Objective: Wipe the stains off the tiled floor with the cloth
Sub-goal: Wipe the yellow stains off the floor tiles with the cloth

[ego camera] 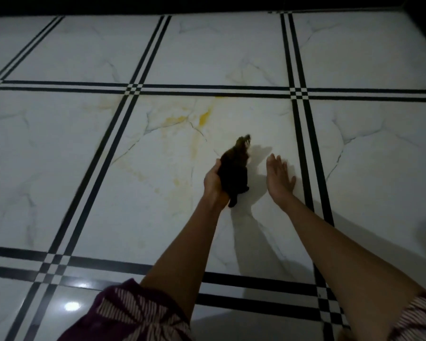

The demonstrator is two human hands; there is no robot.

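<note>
Left hand (213, 179) grips dark cloth (234, 166); yellow stains (204, 116) lie just ahead; right hand (279, 174) relaxed, flat.

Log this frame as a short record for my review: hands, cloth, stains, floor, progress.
left hand: grips the cloth
right hand: open, fingers straight, low by the floor; contact unclear
cloth: dark, bunched, blurred
stains: yellow smears, just beyond the cloth
floor: white marbled tiles, black double lines
progress: stains not yet wiped off
</note>
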